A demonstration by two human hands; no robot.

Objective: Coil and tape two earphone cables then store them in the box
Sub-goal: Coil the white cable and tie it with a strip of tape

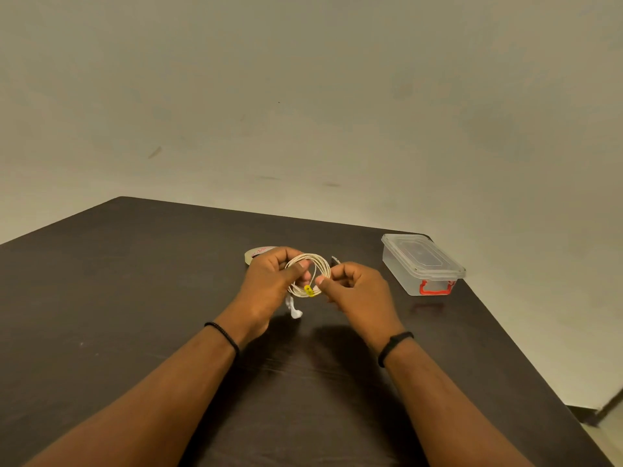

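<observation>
A white earphone cable [320, 264] is wound into a round coil held above the dark table [135, 281]. My left hand [269, 288] grips the coil's left side with thumb and fingers. My right hand [357, 291] pinches the coil at its lower right, beside a small yellow tag [308, 290]. White earbuds [294, 310] dangle under the coil. A roll of tape [253, 253] lies flat behind my left hand, partly hidden. The clear plastic box [421, 264], lid on and red latch facing me, stands at the right.
The table's far edge meets a plain wall, and its right edge runs diagonally just past the box. A thin light piece [335, 259] pokes out behind my right hand; I cannot tell what it is. Floor [600, 433] shows at the lower right.
</observation>
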